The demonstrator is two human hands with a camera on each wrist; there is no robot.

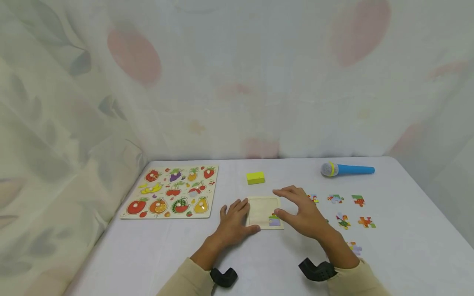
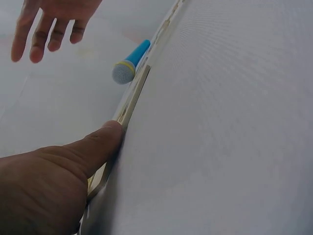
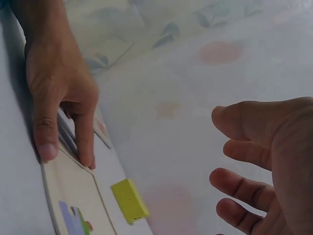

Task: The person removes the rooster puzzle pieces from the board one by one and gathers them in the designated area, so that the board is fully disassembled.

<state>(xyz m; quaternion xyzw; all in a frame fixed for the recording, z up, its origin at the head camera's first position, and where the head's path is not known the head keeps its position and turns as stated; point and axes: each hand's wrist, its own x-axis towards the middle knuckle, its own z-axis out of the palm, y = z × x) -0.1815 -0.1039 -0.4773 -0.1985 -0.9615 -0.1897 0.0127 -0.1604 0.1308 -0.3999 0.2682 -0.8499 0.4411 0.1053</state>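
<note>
Pale wood, thin and flat: the small square puzzle tray (image 1: 262,207) is lying near the middle of the white surface (image 1: 259,263), one purple-and-green piece (image 1: 274,220) seated in its near right corner. It looks light, stiff and likely to slide, best held by its edges. The left hand (image 1: 233,224) is bracing its left edge, fingers straight. The right hand (image 1: 301,213) is hovering above, grip wide, holding nothing. Loose jigsaw pieces (image 1: 343,220) are lying to the right.

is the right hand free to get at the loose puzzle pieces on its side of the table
Probably yes. The right hand hovers open and holds nothing, just above the puzzle tray. The loose puzzle pieces lie flat on the bare table just to its right, with nothing between them and the hand.
</note>
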